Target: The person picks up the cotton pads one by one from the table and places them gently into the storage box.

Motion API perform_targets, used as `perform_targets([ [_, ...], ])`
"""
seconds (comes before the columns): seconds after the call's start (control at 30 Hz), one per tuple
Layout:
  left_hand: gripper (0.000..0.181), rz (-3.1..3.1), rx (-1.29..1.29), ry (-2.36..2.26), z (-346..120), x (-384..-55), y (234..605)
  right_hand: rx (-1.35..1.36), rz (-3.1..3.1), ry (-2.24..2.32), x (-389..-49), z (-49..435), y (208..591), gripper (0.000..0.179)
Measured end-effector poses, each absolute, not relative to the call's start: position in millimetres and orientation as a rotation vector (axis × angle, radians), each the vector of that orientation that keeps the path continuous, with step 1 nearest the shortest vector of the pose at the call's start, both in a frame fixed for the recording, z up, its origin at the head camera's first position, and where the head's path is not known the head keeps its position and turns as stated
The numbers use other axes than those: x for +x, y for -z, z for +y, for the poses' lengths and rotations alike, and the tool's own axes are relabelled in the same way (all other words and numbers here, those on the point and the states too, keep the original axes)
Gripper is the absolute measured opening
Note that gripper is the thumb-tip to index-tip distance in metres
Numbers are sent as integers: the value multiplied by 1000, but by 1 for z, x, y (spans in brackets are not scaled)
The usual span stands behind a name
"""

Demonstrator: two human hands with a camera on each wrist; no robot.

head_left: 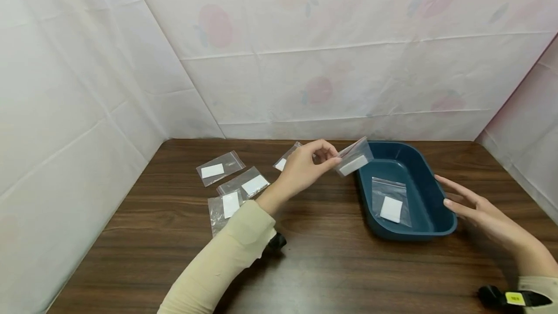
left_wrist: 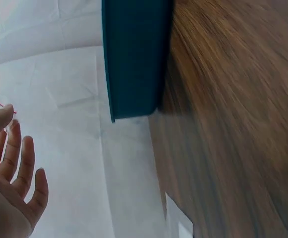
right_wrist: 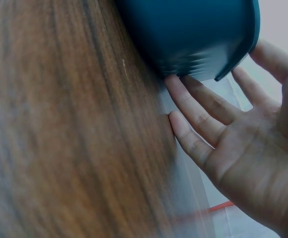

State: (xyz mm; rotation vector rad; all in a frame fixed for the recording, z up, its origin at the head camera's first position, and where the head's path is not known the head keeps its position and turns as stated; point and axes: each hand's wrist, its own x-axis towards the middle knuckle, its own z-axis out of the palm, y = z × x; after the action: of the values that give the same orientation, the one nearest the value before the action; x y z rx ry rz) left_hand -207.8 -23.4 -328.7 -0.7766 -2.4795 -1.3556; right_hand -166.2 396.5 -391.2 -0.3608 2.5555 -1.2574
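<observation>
Left of blue bin (head_left: 410,234), our left hand (head_left: 306,163) pinched a zip bag (head_left: 355,159); right hand (head_left: 486,213), fingers extended, touched bin's right side.

No legible text in any of the three views. Only candidate: yellow label (head_left: 515,298) on the black wrist strap (head_left: 536,299), lower right of the head view. Dark marks on it (too small and blurred to call letters or digits). Can't make out a brand or number on the bags (head_left: 244,180) or tub (head_left: 411,235) either.
</observation>
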Motion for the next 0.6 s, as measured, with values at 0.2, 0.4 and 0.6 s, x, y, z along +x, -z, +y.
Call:
perform_targets([
  [0.2, 12, -2420, -747, 1482, -7, -206, 325, -340, 2552, 1258, -166, 398, 391, 60],
  [0.4, 11, -2383, -785, 1551, 8, -206, 324, -313, 2538, 1268, -166, 397, 391, 61],
  [0.6, 12, -2418, -776, 1532, 21, -207, 326, -305, 2532, 1277, -166, 397, 391, 61],
])
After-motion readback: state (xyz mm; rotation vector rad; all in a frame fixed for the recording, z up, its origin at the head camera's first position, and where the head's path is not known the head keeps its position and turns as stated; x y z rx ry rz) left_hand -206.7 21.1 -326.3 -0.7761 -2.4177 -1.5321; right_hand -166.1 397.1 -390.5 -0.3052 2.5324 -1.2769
